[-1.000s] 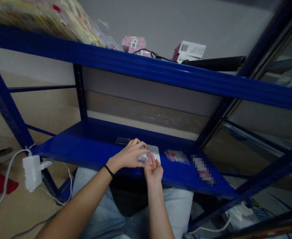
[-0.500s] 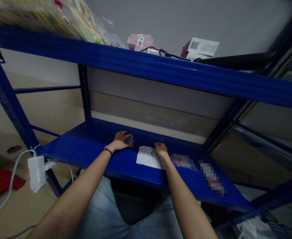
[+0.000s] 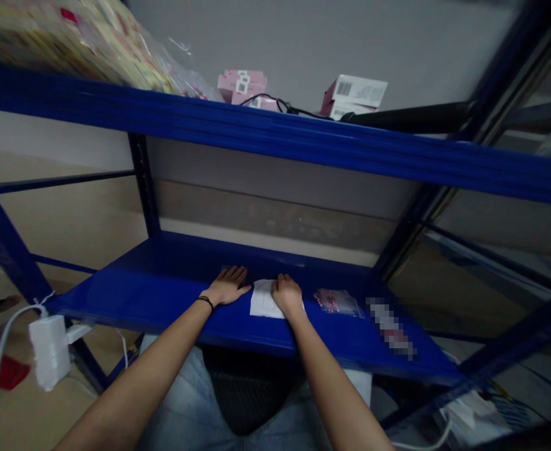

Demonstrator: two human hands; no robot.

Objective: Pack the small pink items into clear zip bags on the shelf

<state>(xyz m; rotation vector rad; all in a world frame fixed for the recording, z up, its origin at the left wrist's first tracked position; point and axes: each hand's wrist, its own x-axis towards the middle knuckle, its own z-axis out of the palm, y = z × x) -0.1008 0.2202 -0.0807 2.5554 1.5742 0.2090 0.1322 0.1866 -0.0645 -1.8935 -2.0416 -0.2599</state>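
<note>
My left hand (image 3: pixel 227 285), with a dark band at the wrist, lies flat on the blue shelf (image 3: pixel 163 282), fingers stretched out. It partly covers a small clear plastic piece, of which little shows. Over the white paper sheet (image 3: pixel 263 300) is my right hand (image 3: pixel 288 294), its fingers curled down and closed. Whatever is under or in those fingers is hidden. To the right of the paper lies a clear plastic bag (image 3: pixel 339 302) with small pink and red beads, touched by neither hand.
A blurred-out item (image 3: pixel 391 329) lies at the shelf's right. Above, the upper shelf beam (image 3: pixel 275 134) crosses the view, below pink boxes (image 3: pixel 242 84), a white-topped box (image 3: pixel 357 94) and bagged goods (image 3: pixel 82 47). A white power strip (image 3: pixel 50 352) hangs at the left.
My left hand has flattened over the clear plastic piece, which showed beside its fingers before. My right hand has moved onto the paper, covering the small dark bits seen there. The view has shifted slightly.
</note>
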